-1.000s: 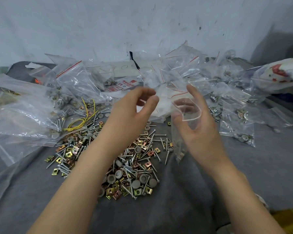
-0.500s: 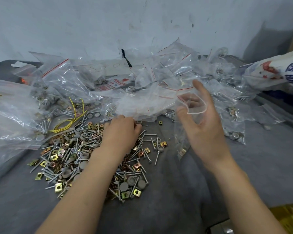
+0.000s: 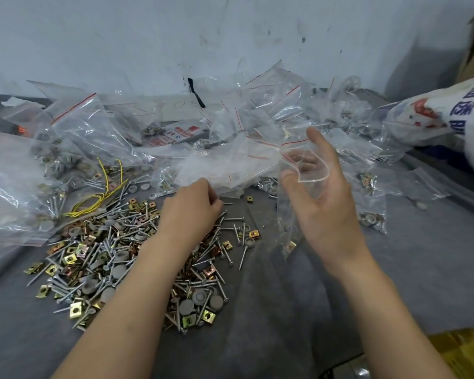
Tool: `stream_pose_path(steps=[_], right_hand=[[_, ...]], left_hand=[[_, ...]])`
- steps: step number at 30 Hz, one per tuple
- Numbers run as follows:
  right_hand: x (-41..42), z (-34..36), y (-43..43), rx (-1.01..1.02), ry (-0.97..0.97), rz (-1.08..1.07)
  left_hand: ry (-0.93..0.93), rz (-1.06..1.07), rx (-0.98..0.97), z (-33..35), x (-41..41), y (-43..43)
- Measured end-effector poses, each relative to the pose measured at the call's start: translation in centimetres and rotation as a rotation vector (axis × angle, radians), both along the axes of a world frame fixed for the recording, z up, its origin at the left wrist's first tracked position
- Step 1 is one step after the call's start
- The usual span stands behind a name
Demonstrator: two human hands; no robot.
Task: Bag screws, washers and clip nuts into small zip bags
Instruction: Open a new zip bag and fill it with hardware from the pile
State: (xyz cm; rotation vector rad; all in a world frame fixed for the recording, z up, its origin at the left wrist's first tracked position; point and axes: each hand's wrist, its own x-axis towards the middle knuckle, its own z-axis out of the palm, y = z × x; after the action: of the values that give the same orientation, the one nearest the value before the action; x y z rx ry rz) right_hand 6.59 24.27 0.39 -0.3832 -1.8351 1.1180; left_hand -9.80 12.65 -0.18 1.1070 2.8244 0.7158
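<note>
Head view, what changed: a second ago the left hand [image 3: 192,212] was raised beside the bag mouth. It has since dropped onto the far edge of the loose pile [image 3: 121,255].
What that means: one drop into the bag looks finished and the next pick-up is starting. That is my reading, not something I see happen.
Right hand [image 3: 323,203]: it has stayed raised and half open, forefinger pointing up, the other fingers loosely bent. The thumb and fingers hold the lips of the small zip bag [image 3: 288,225] apart, so the mouth gapes toward the left.
Left hand: palm down, fingers curled into the screws [image 3: 231,218]. Its fingertips are hidden, so I cannot tell whether it has pinched anything.
Bag: it hangs from the right hand just right of the pile, its bottom near the grey cloth [image 3: 285,310]. At least one clip nut lies in its bottom corner.
Stock: screws, grey washers [image 3: 186,306] and brass clip nuts [image 3: 75,309] lie mixed under and around the left forearm.
Behind: a heap of filled bags [image 3: 257,127] runs along the wall, with the yellow wire [image 3: 99,198] to the left.
</note>
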Motion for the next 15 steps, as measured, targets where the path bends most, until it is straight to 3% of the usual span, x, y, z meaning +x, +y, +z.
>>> stream_pose_path(steps=[5, 10, 15], right_hand=[[-0.6, -0.1, -0.6, -0.011, -0.03, 0.026], [-1.1, -0.2, -1.4, 0.002, -0.04, 0.063], [-1.2, -0.3, -2.0, -0.004, -0.043, 0.081]], left_hand=[[-0.106, -0.089, 0.295, 2.2, 0.0, -0.1], [-0.092, -0.281, 0.566, 6.1, 1.7, -0.5], [-0.087, -0.441, 0.612, 8.6, 3.7, -1.4]])
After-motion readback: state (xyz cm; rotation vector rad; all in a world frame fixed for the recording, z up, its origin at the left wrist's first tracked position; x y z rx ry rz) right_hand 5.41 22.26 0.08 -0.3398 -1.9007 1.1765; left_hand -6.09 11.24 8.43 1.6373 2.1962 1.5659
